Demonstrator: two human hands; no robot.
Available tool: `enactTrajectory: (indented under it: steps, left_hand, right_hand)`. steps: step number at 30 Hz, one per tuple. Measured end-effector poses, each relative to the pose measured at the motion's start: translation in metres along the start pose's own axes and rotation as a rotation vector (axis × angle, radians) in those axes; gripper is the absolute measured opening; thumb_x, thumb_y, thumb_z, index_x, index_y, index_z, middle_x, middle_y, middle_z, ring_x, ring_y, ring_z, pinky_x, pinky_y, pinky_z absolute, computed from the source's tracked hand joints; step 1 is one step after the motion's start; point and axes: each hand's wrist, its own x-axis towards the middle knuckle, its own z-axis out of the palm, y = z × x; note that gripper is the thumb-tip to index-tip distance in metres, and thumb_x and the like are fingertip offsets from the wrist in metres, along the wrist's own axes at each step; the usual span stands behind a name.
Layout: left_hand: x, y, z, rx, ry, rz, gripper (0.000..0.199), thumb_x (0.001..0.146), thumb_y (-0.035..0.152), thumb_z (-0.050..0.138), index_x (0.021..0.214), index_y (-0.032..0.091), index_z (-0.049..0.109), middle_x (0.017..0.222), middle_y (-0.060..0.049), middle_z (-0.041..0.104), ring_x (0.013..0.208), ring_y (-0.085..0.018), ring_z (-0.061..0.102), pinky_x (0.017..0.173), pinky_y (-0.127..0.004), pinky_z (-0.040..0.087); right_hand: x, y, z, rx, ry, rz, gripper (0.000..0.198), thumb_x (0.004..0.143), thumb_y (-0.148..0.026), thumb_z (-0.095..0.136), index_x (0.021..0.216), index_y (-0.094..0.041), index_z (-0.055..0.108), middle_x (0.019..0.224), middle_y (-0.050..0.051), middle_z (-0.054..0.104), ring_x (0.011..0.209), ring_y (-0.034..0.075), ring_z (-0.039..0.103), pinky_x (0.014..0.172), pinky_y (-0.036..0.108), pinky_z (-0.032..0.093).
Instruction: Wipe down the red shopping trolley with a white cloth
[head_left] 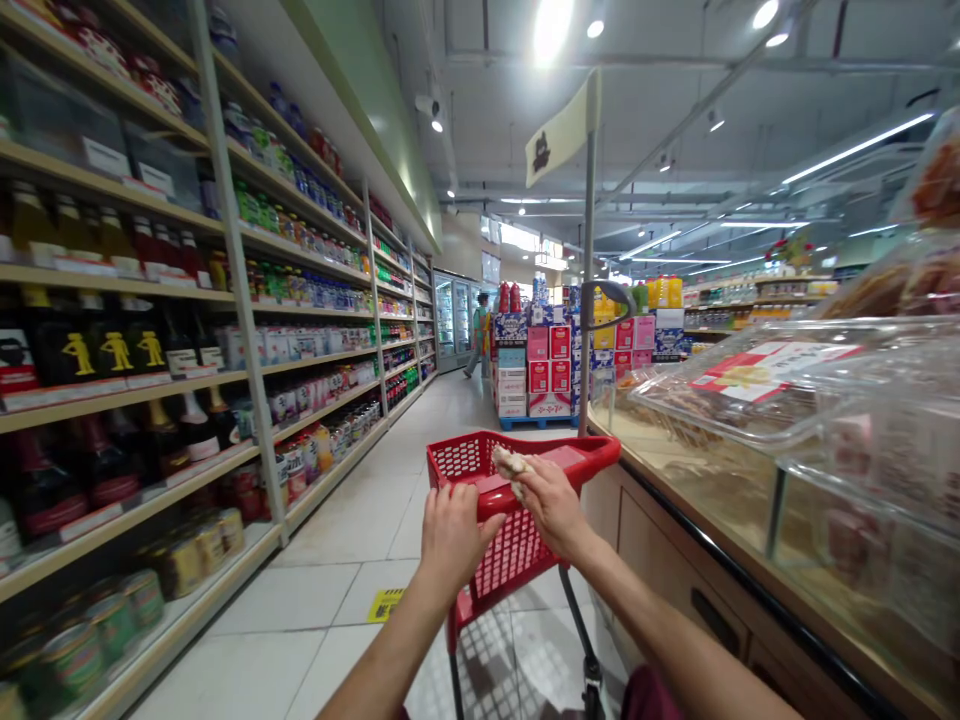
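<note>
1. Cart (510, 555) lies near six o'clock in the head view, directly before the person, its red handle (491, 502) tilted toward two o'clock.
2. Left hand (459, 525), on the ten-o'clock side of the cart's near end, is narrow, its fingers curled over the handle.
3. Right hand (553, 505), toward one o'clock, rests on the handle and holds a pale crumpled thing (511, 463); whether cloth or something else, I cannot tell.
4. From the cart, shelves (241, 290) of bottles and cans stand at ten o'clock, stacked boxes (551, 360) at twelve with a walking person (478, 335) just left of them, and a counter (645, 540) bearing clear plastic packs (780, 370) at two to three.
5. Done, as judged here: both hands are settled on the handle, so steering seems under way. Left: letting go is not yet done. Hands and handle hide much of the cart's inside, so its load cannot be told.
</note>
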Motion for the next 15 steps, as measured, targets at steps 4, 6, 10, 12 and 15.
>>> enactTrajectory:
  steps: [4, 6, 10, 12, 15]
  left_hand:
    - [-0.008, 0.034, -0.01, 0.058, -0.036, 0.035, 0.037, 0.079, 0.045, 0.041, 0.092, 0.014, 0.055, 0.092, -0.01, 0.06, 0.095, -0.025, 0.051, 0.091, -0.043, 0.029]
    - [-0.012, 0.049, -0.016, 0.033, -0.065, 0.093, 0.036, 0.077, 0.044, 0.043, 0.092, 0.014, 0.056, 0.091, -0.01, 0.06, 0.093, -0.025, 0.051, 0.091, -0.043, 0.029]
    - [-0.017, 0.049, -0.007, -0.179, -0.072, 0.187, 0.04, 0.078, 0.045, 0.041, 0.107, 0.019, 0.051, 0.107, -0.007, 0.058, 0.101, -0.021, 0.048, 0.095, -0.04, 0.028]
    - [-0.016, 0.035, 0.012, -0.268, -0.091, 0.135, 0.046, 0.08, 0.046, 0.038, 0.116, 0.018, 0.045, 0.12, -0.008, 0.05, 0.112, -0.021, 0.042, 0.096, -0.039, 0.028]
    - [-0.014, 0.018, 0.045, -0.298, -0.11, 0.075, 0.05, 0.08, 0.049, 0.036, 0.116, 0.016, 0.045, 0.123, -0.01, 0.048, 0.116, -0.022, 0.038, 0.097, -0.04, 0.03]
  right_hand:
    - [0.001, 0.01, -0.009, -0.011, -0.095, 0.025, 0.029, 0.084, -0.021, 0.035, 0.101, -0.022, 0.058, 0.114, 0.006, 0.055, 0.108, 0.021, 0.046, 0.093, 0.042, 0.032]
    - [0.004, 0.031, -0.019, -0.004, -0.132, 0.082, 0.03, 0.083, -0.022, 0.034, 0.097, -0.02, 0.06, 0.108, 0.008, 0.058, 0.103, 0.021, 0.05, 0.09, 0.042, 0.034]
    - [0.005, 0.068, -0.039, 0.055, -0.101, 0.126, 0.028, 0.081, -0.024, 0.036, 0.09, -0.019, 0.062, 0.102, 0.007, 0.06, 0.096, 0.02, 0.054, 0.085, 0.036, 0.04]
    - [-0.001, 0.068, -0.047, 0.069, -0.049, 0.178, 0.026, 0.08, -0.024, 0.037, 0.088, -0.02, 0.062, 0.103, 0.006, 0.06, 0.097, 0.019, 0.054, 0.085, 0.035, 0.041]
    - [-0.019, 0.039, -0.059, 0.093, -0.02, 0.199, 0.024, 0.081, -0.023, 0.038, 0.084, -0.022, 0.062, 0.101, 0.005, 0.061, 0.097, 0.019, 0.054, 0.085, 0.036, 0.041]
